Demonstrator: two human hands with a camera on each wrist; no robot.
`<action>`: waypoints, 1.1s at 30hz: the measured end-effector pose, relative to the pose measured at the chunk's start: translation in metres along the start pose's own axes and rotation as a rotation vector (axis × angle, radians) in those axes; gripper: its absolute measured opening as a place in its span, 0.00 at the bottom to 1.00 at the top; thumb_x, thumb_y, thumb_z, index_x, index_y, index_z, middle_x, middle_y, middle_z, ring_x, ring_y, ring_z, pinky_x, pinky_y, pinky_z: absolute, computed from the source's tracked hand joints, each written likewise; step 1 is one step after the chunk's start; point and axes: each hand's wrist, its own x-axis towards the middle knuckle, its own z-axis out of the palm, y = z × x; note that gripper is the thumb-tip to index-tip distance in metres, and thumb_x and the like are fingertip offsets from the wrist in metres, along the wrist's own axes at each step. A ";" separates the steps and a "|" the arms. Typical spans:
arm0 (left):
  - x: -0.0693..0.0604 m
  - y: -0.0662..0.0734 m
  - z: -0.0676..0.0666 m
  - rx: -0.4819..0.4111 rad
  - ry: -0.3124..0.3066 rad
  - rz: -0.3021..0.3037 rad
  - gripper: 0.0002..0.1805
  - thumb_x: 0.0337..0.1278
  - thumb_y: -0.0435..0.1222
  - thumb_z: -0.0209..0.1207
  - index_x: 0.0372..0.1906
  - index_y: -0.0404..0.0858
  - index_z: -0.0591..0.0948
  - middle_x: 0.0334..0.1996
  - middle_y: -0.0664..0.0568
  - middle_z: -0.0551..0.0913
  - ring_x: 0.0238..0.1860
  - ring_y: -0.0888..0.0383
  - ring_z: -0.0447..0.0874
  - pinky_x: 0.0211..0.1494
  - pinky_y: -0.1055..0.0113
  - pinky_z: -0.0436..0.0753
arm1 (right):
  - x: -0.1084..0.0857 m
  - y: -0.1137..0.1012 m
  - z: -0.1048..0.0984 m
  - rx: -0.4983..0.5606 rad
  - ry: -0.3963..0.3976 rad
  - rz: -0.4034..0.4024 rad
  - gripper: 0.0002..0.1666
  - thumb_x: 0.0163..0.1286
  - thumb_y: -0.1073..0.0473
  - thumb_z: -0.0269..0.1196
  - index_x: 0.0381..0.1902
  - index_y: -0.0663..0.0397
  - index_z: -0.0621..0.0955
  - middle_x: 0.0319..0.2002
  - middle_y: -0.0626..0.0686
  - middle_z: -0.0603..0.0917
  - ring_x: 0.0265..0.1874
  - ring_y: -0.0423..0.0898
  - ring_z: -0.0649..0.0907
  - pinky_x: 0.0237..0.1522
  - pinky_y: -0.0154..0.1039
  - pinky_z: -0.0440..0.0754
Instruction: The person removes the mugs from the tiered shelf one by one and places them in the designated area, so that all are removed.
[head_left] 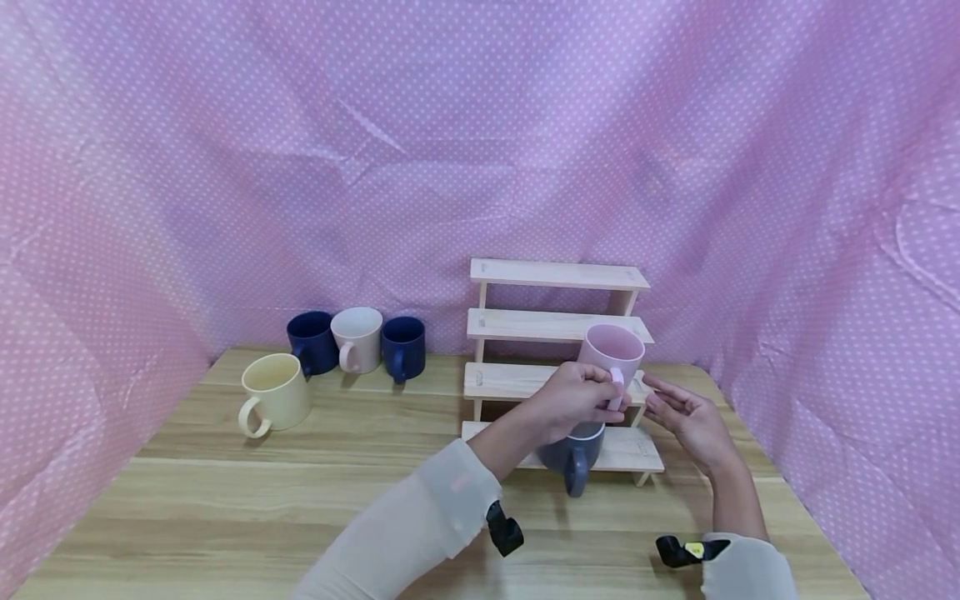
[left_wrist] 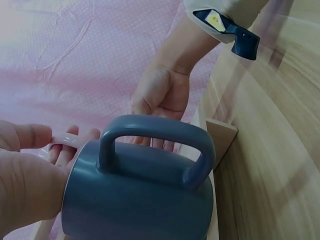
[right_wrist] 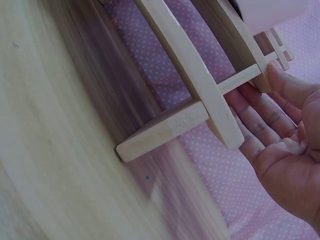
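Note:
My left hand (head_left: 573,400) pinches the handle of a pink mug (head_left: 611,346), which is upright at the right part of a wooden tiered shelf (head_left: 558,273), by the second board from the bottom. Whether the mug's base touches that board is hidden. Below the hand, a grey-blue mug (head_left: 555,457) stands on the lowest board, its handle (left_wrist: 155,127) facing the front. At the shelf's right end is my right hand (head_left: 693,421), its fingers extended. In the right wrist view, this hand's thumb (right_wrist: 287,85) lies against a board's end, with the fingers behind.
On the table's left stand two dark blue mugs (head_left: 321,346) (head_left: 408,350), a whitish-pink mug (head_left: 363,342) between them, and a pale yellow mug (head_left: 281,400) nearer the front. A pink dotted cloth (head_left: 420,167) hangs behind and beside the wooden table (head_left: 225,517).

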 end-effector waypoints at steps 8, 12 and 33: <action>0.003 0.000 0.002 -0.015 0.013 0.040 0.12 0.74 0.32 0.58 0.45 0.23 0.81 0.40 0.40 0.86 0.45 0.48 0.87 0.49 0.62 0.89 | 0.000 -0.002 0.001 -0.022 0.008 0.013 0.33 0.78 0.60 0.61 0.72 0.74 0.66 0.48 0.47 0.86 0.50 0.39 0.86 0.58 0.39 0.82; 0.003 -0.001 0.002 -0.020 0.026 0.048 0.11 0.74 0.31 0.58 0.44 0.24 0.81 0.40 0.40 0.85 0.48 0.43 0.87 0.48 0.62 0.89 | 0.000 -0.002 0.001 -0.026 0.005 0.016 0.33 0.78 0.60 0.60 0.72 0.73 0.66 0.49 0.47 0.86 0.51 0.39 0.86 0.59 0.40 0.82; -0.005 0.002 -0.015 0.057 0.020 0.122 0.11 0.74 0.35 0.60 0.47 0.29 0.83 0.42 0.44 0.84 0.34 0.52 0.90 0.49 0.61 0.89 | -0.001 -0.002 0.001 -0.069 0.025 0.023 0.34 0.77 0.58 0.61 0.72 0.73 0.66 0.49 0.45 0.85 0.50 0.38 0.86 0.58 0.39 0.83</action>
